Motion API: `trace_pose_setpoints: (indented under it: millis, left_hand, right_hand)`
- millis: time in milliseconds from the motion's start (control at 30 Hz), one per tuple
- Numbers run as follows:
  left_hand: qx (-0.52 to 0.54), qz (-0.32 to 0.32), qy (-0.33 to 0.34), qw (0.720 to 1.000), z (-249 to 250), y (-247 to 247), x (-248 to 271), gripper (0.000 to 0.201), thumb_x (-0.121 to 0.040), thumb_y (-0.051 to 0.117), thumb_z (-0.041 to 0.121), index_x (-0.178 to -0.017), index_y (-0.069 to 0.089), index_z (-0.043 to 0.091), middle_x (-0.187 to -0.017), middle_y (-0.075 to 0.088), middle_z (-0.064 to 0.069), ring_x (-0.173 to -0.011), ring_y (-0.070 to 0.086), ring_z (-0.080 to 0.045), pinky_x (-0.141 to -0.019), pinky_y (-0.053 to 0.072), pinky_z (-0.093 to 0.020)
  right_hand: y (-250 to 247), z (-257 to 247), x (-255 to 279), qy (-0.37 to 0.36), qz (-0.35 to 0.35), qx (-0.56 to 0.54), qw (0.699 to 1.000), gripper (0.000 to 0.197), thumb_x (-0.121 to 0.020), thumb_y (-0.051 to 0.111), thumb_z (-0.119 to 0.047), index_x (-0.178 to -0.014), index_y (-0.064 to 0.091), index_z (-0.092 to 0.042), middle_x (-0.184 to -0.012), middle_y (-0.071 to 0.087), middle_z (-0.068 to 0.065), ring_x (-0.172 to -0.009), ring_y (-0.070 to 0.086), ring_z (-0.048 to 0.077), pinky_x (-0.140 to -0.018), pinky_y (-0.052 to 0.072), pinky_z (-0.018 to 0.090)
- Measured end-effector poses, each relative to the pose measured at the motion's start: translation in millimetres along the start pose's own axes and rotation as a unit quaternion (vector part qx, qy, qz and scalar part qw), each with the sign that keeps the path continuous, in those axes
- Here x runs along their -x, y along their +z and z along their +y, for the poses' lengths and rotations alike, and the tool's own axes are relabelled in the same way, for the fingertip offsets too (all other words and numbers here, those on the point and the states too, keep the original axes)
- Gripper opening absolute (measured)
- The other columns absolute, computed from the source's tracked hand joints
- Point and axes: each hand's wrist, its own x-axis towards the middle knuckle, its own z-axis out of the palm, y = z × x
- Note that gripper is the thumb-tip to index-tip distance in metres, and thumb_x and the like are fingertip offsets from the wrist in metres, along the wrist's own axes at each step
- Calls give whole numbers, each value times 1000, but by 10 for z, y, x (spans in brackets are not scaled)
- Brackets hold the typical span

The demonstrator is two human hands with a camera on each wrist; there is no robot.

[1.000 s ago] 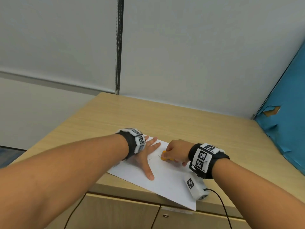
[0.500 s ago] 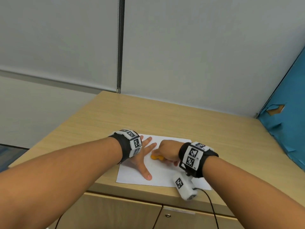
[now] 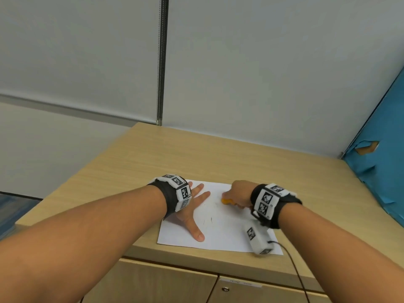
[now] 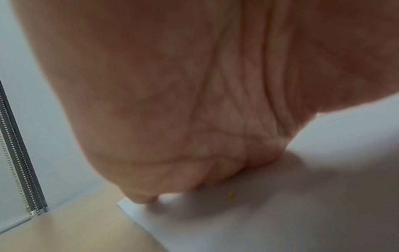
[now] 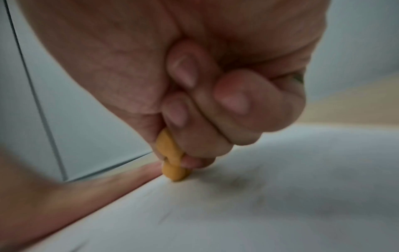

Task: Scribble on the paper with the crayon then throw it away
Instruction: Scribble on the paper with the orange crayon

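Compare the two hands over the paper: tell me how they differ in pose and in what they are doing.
The left hand lies flat with fingers spread; the right hand is curled into a fist.
The left hand holds nothing and presses the paper down; the right hand grips an orange crayon, its tip on the sheet.
The left hand sits on the paper's left part, the right hand toward its far right.
Both touch the same sheet and wear marker wristbands.

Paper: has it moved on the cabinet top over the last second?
Yes. The paper has turned counterclockwise: its near corner overhung the cabinet top's front edge, now it lies wholly on top.
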Motion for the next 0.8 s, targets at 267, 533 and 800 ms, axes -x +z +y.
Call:
trace_pose_setpoints:
  millis: [267,533,800]
  left_hand:
    - [-2,0,1,1000,-9,18,-16,140,-59,59,93,-151,-30,37,-161,-37,4,-151,-24,-34,-119,0,-67]
    - [6,-3,3,1000,-22,39,-28,141,-57,59,95,-150,-31,38,-161,-38,5,-151,-25,-33,-120,0,-66]
    - [13,17,16,1000,-38,65,-15,140,-58,56,95,-152,-29,37,-161,-37,5,-151,-25,-32,-120,-3,-65]
  right_hand:
    - [40,5,69,-7,-23,-2,1000,38,-102,51,-37,-71,56,-16,-60,53,-2,-49,44,13,-48,36,23]
    - [191,20,98,-22,-15,-35,999,44,-103,49,-39,-66,51,-15,-60,51,0,-48,43,15,-49,37,24]
    - [-111,797,323,-29,36,-209,977,41,-100,63,-35,-100,68,5,-66,61,7,-48,53,18,-50,51,27]
